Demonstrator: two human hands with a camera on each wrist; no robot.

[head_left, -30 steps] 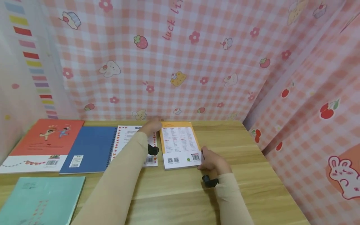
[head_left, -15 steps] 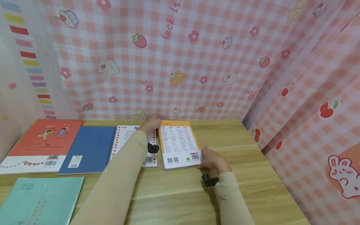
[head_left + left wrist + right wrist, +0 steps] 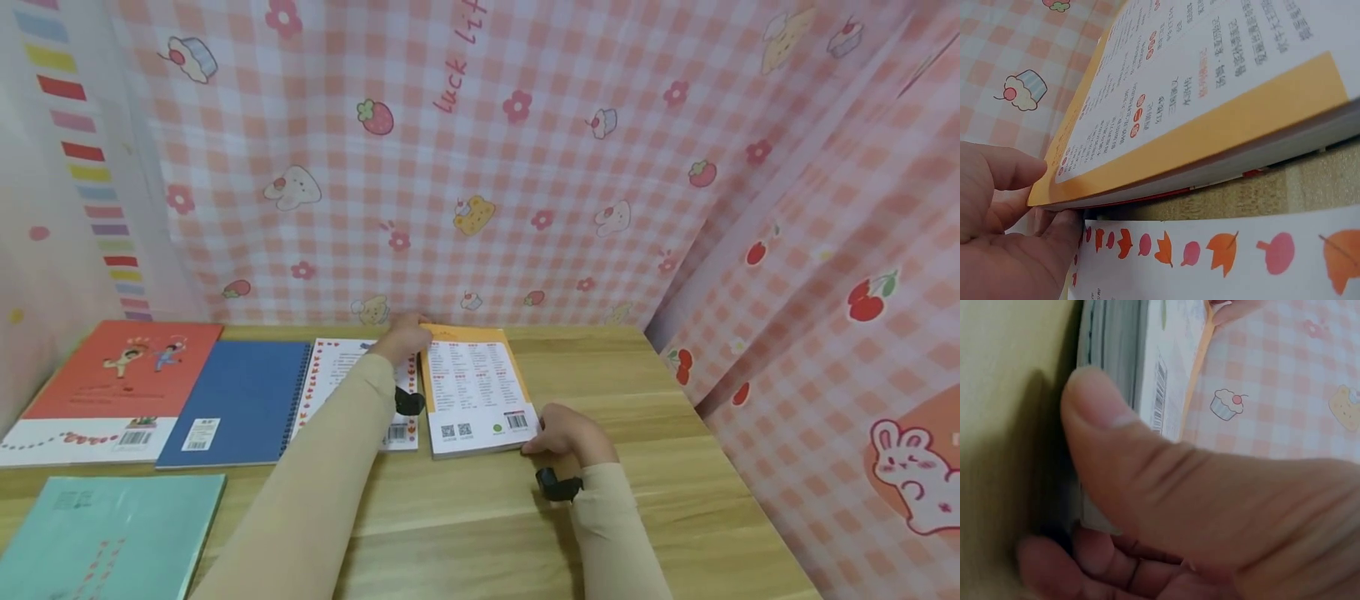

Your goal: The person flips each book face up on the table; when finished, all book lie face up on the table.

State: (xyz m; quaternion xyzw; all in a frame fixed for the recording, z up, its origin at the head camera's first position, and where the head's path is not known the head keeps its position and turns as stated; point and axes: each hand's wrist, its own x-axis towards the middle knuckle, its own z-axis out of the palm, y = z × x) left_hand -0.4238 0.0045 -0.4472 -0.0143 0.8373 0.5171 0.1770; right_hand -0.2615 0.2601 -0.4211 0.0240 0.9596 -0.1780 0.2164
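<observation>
A thick book with a yellow-and-white back cover (image 3: 480, 375) lies by the table's far edge. At its far left corner my left hand (image 3: 405, 336) holds it; the left wrist view has these fingers (image 3: 1019, 172) around the yellow corner. My right hand (image 3: 573, 433) grips the near right corner. In the right wrist view its thumb (image 3: 1107, 406) lies along the page edge, with the other fingers curled beneath. Just left of the book is a white notebook with a leaf border (image 3: 401, 417), partly hidden by my left arm.
Further left lie a blue spiral notebook (image 3: 240, 396) and a red-and-white book (image 3: 127, 367). A teal book (image 3: 127, 533) is nearer, at the lower left. Checked pink curtains (image 3: 562, 167) rise behind and right of the wooden table (image 3: 637, 392).
The yellow-and-white book has shifted slightly left, closer to the white notebook, with both hands staying at its corners. The other books have kept their places.
</observation>
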